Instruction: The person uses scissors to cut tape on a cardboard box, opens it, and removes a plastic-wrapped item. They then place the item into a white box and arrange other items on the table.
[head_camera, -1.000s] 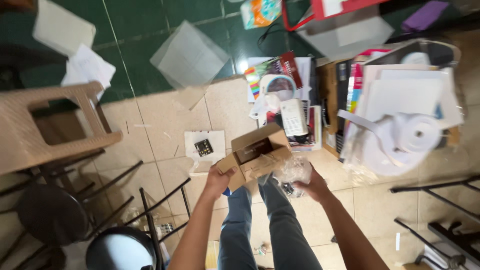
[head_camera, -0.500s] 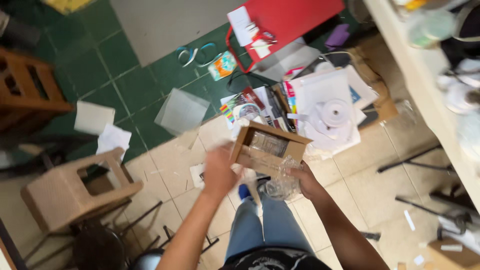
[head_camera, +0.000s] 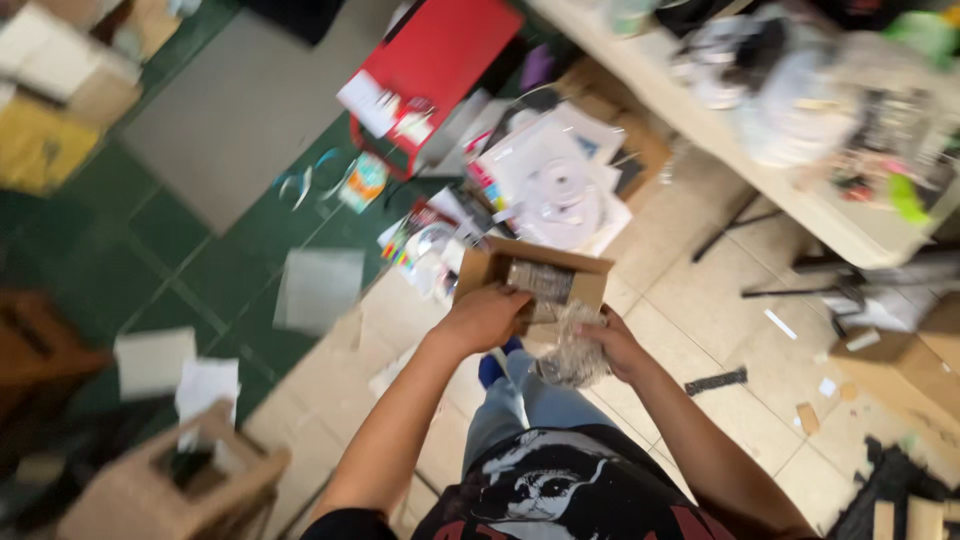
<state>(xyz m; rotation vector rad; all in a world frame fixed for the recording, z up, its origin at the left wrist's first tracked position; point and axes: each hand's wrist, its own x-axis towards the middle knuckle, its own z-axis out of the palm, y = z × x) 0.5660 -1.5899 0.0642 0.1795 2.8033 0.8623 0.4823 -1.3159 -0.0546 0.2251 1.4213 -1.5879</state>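
I am standing and looking down at an open brown cardboard box (head_camera: 590, 274) held in front of my waist. My left hand (head_camera: 485, 318) grips the box's near left edge. My right hand (head_camera: 613, 343) is closed on a crumpled clear plastic wrap (head_camera: 572, 350) just below the box's near right side. Something wrapped and greyish (head_camera: 540, 280) lies inside the box. My jeans and blue shoe (head_camera: 489, 371) show below the hands.
A red case (head_camera: 440, 60) lies on the green floor ahead. Papers, white discs and books (head_camera: 555, 185) are piled beyond the box. A cluttered table (head_camera: 800, 190) runs along the right. A wooden stool (head_camera: 170, 480) stands at lower left, cardboard (head_camera: 900, 370) at right.
The view has swung and shifted right, bringing the table into sight. The box stays in my left hand and the plastic wrap stays in my right hand.
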